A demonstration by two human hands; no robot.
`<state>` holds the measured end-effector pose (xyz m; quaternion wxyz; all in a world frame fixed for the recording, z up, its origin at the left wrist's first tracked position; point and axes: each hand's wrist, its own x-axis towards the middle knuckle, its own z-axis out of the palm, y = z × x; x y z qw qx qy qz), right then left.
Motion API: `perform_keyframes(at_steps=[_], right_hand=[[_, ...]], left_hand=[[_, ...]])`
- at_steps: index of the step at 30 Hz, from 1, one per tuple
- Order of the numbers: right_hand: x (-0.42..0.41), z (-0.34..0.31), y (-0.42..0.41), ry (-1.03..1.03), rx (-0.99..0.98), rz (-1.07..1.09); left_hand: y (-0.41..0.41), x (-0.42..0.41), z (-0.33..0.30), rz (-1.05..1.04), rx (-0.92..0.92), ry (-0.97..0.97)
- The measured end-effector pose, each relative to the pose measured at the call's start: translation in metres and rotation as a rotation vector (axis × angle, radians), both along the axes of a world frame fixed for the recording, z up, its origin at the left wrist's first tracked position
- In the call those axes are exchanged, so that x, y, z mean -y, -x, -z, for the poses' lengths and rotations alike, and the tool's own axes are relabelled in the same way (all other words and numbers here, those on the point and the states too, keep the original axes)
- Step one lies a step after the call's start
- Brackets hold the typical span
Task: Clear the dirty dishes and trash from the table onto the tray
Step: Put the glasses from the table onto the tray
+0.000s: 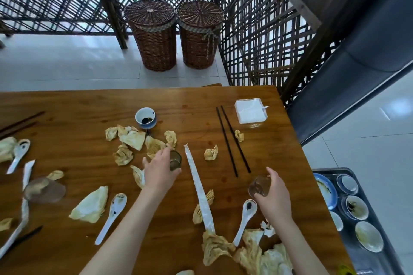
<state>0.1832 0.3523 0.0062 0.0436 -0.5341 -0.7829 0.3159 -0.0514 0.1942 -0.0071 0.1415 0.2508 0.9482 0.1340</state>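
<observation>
1. The left hand is over the middle of the wooden table. Its fingers and thumb are curled around a small glass, which stands near a pile of crumpled napkins.
2. The right hand is near the right edge of the table. It grips a second small glass from the side; the glass seems to be tilted, and I cannot tell whether it touches the table.
3. A long white chopstick wrapper lies between the two hands.
4. A pair of black chopsticks lies beyond the right hand, and a white napkin holder stands near the far right corner.
5. A blue cup with dark sauce inside stands beyond the napkin pile.
6. A white spoon lies just beside the right wrist, and another white spoon lies left of the left forearm.
7. More stained napkins are heaped at the near edge.
8. A dark tray is to the right of the table, lower down. It already holds a blue plate and several small dishes.
9. Two wicker baskets stand on the floor beyond the table.
</observation>
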Motion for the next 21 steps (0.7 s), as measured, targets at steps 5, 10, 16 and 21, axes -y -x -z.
perform_keyframes(at_steps=[5,10,16,21], right_hand=[[0.005,-0.012,-0.009,-0.005,-0.054,0.053],[0.02,-0.027,-0.019,-0.018,-0.116,0.12],[0.048,-0.036,-0.031,-0.002,-0.169,0.167],[0.056,-0.045,-0.045,0.004,-0.192,0.154]], left_hand=[[-0.006,0.005,-0.014,0.072,-0.076,-0.009],[-0.017,0.007,-0.037,0.152,-0.096,-0.086],[-0.031,0.01,-0.06,0.236,-0.124,-0.137],[-0.049,0.014,-0.07,0.252,-0.123,-0.161]])
